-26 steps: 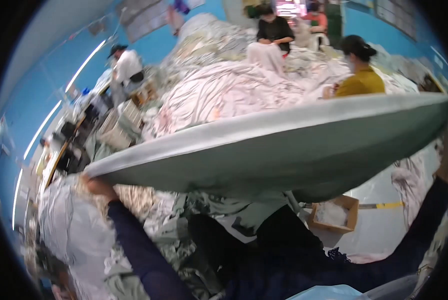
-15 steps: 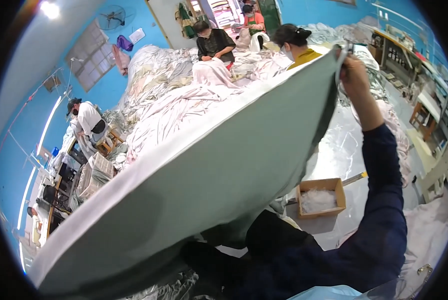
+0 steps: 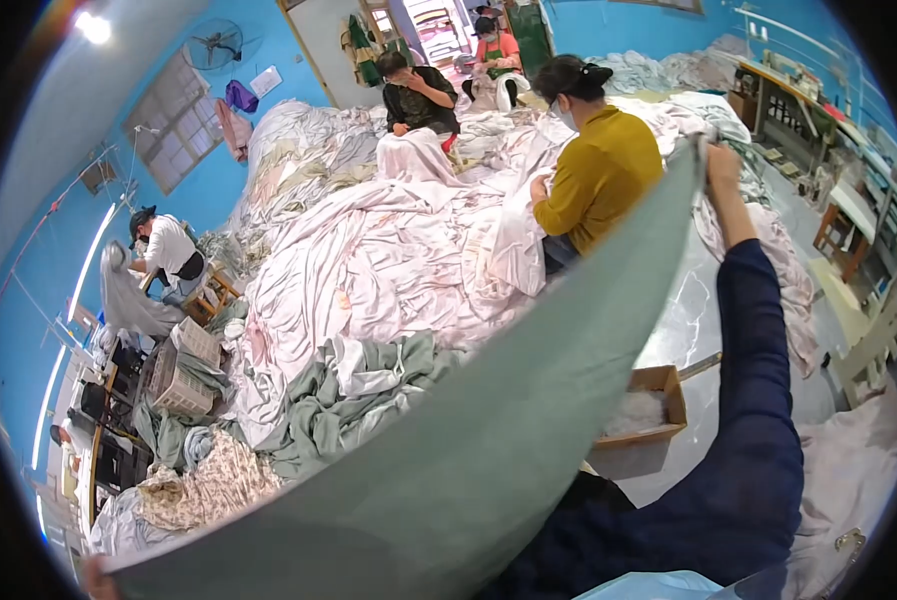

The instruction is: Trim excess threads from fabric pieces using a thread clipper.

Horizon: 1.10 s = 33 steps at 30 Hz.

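Note:
A wide grey-green cloth (image 3: 448, 450) is stretched between my two hands, slanting from low on the left to high on the right, its upper edge sagging in a curve. My right hand (image 3: 725, 172), raised at the end of a dark blue sleeve, is closed on the upper right corner. At the far lower left only a small, blurred part of my left hand (image 3: 98, 578) shows, gripping the opposite corner. The cloth hides my left arm and much of my lap.
Pale pink fabric (image 3: 368, 250) lies heaped ahead, with green cloth (image 3: 358, 400) and floral cloth (image 3: 208, 485) nearer. A cardboard box (image 3: 673, 395) of white fluff stands on the floor. A person in mustard (image 3: 608, 170) sits close by; others sit farther off. Workbenches (image 3: 808, 100) line the right.
The cloth's upper edge has dropped from a taut line to a sagging curve, uncovering the fabric heap and the person in mustard. My right hand has moved slightly right and down; my left hand has appeared.

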Each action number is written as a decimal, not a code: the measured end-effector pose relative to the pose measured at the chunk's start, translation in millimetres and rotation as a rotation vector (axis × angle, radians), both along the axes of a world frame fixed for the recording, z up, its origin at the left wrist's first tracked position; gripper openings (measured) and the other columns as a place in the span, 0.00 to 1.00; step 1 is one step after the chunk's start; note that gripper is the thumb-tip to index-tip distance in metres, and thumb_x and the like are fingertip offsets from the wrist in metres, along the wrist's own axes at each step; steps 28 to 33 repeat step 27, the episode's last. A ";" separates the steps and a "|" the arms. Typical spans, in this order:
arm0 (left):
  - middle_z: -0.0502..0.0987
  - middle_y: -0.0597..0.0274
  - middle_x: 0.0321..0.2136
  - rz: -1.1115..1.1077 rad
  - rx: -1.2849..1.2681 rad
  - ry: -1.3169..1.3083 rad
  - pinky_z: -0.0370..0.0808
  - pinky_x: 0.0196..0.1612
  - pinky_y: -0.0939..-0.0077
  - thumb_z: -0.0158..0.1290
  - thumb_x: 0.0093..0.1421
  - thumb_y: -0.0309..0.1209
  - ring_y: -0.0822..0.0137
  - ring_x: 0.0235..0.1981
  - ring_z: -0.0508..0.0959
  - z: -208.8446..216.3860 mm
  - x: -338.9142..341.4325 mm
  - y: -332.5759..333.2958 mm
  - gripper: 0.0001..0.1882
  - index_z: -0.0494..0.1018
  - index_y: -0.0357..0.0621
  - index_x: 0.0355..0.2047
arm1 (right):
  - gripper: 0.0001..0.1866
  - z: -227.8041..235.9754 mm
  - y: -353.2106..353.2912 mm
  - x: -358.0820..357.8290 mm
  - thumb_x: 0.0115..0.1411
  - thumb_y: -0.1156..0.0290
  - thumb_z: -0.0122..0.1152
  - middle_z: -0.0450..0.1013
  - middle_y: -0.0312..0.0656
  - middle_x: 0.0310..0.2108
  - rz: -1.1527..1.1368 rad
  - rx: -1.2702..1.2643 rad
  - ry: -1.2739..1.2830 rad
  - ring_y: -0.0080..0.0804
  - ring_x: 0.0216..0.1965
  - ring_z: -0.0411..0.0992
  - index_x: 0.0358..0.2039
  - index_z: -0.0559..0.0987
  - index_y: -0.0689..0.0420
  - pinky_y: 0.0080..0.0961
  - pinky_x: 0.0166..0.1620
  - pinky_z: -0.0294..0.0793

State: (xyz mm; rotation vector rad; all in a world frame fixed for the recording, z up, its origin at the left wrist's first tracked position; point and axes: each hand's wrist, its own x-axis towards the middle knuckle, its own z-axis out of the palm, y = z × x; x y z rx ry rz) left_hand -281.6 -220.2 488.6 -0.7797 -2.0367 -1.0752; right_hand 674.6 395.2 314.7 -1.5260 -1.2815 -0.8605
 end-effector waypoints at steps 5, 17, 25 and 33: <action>0.72 0.69 0.16 -0.648 -0.687 -0.610 0.71 0.27 0.78 0.52 0.44 0.21 0.74 0.21 0.74 -127.0 8.2 61.6 0.03 0.76 0.34 0.21 | 0.10 -25.1 -80.5 31.4 0.54 0.68 0.54 0.68 0.46 0.14 0.080 -0.176 0.360 0.38 0.15 0.68 0.23 0.76 0.61 0.35 0.22 0.66; 0.78 0.64 0.28 -0.544 -0.477 -1.089 0.70 0.38 0.77 0.55 0.51 0.22 0.72 0.33 0.75 -315.3 -27.0 92.3 0.09 0.78 0.35 0.33 | 0.19 -186.2 -28.7 -33.1 0.51 0.55 0.55 0.74 0.50 0.20 0.201 -0.734 0.530 0.42 0.25 0.74 0.29 0.80 0.60 0.37 0.31 0.68; 0.77 0.66 0.25 -0.337 -0.558 -1.197 0.70 0.34 0.77 0.57 0.48 0.22 0.73 0.27 0.74 -371.2 -50.4 95.6 0.08 0.78 0.36 0.31 | 0.19 -244.2 -20.1 -93.8 0.52 0.55 0.54 0.76 0.50 0.22 0.058 -0.931 0.364 0.41 0.26 0.76 0.28 0.81 0.59 0.36 0.33 0.72; 0.79 0.61 0.28 -0.269 -0.545 -1.197 0.71 0.38 0.76 0.56 0.48 0.24 0.69 0.30 0.77 -386.3 -58.6 98.5 0.12 0.80 0.37 0.35 | 0.21 -257.1 -21.0 -99.4 0.51 0.53 0.54 0.76 0.50 0.21 0.121 -0.948 0.392 0.41 0.26 0.77 0.29 0.81 0.60 0.38 0.35 0.73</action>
